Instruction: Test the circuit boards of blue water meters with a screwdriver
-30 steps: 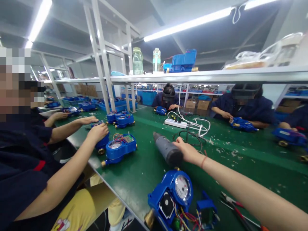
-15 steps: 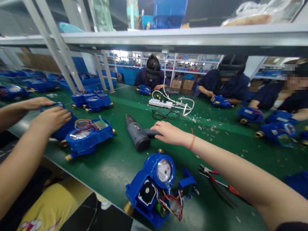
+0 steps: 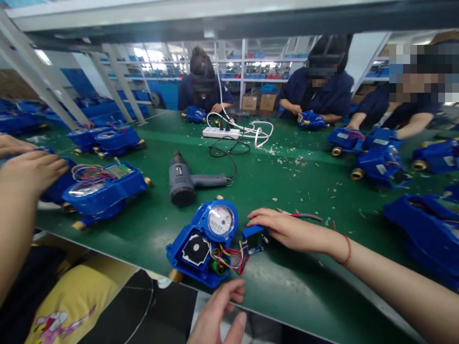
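Observation:
A blue water meter (image 3: 201, 243) with a round dial, an open compartment and loose coloured wires lies on the green bench before me. Its wires run to a small blue bracket-like part (image 3: 254, 235) on its right. My right hand (image 3: 287, 228) is at that part's right side, fingers stretched out over its far edge; whether they touch it I cannot tell. At the bench's front edge, just below the meter, my left hand (image 3: 220, 313) has its fingers apart and holds nothing. A grey heat gun (image 3: 182, 181) lies behind the meter. Pliers (image 3: 301, 216) lie partly behind my right hand.
Another blue meter (image 3: 103, 188) stands left, beside a co-worker's hands (image 3: 36, 167). A white power strip (image 3: 220, 133) with cables lies farther back among scraps. More meters (image 3: 382, 165) stand right. Several co-workers sit opposite. A shelf (image 3: 229, 19) spans overhead.
My right hand has moved from the heat gun's handle toward me, to the small blue part. My left hand has come into view at the bottom. The view has tilted down and shifted right.

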